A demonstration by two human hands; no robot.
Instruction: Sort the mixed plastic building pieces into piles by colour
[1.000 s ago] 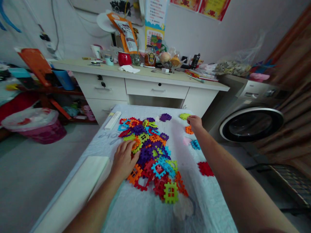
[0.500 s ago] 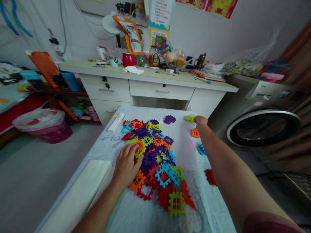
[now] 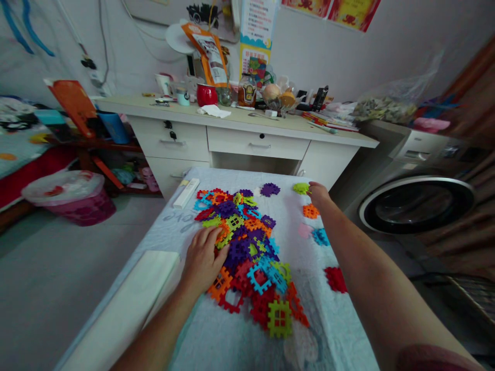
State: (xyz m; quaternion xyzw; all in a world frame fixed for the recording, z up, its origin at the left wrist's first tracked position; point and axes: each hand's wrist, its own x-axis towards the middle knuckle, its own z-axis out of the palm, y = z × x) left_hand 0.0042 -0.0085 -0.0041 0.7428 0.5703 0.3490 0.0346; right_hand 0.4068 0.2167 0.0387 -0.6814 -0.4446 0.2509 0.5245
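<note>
Your right hand [image 3: 319,194] pinched a green piece [image 3: 300,188] beyond five sorted singles, while your left hand [image 3: 203,257], flat and open, pressed the large unsorted pile [image 3: 247,247] beside it.

No lettering can be read here. The poster [image 3: 258,20] at the upper centre of the frame carries rows of small print, too blurred to make out (the red sheets [image 3: 332,10] at the upper right likewise). The orange packet [image 3: 207,51] shows only smeared marks.

Dim, even indoor light, soft shadows; edges bend, slightly soft.
</note>
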